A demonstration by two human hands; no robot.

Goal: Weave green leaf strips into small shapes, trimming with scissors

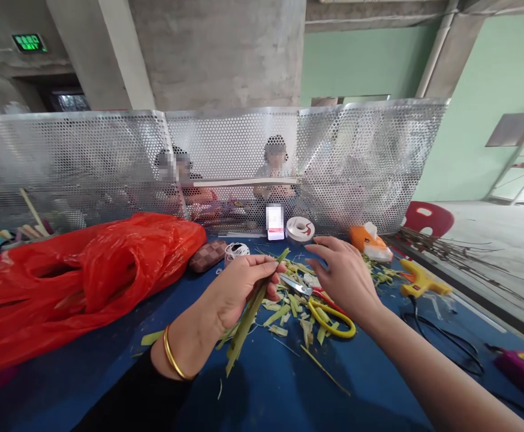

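Between the thumb and fingers of my left hand [239, 287] is a long green leaf strip [246, 324], its cut tip poking out above and its tail hanging down toward me. My right hand [345, 273] is raised to the right of it, fingers apart, with nothing seen in them. Below that hand lie scissors [334, 321] with yellow and red handles, blades pointing left. Green and pale leaf scraps [282, 315] are strewn around the scissors. A thin stem [325, 369] rests nearer to me.
On the blue table [226, 399] are a red plastic bag [154, 252], a checkered pouch [208, 256], white cord [236, 251], a tape roll [300, 229], a lit phone [275, 222], a tissue pack [372, 241] and a yellow glue gun [424, 282]. A perforated metal screen [230, 138] stands behind; people sit beyond it.
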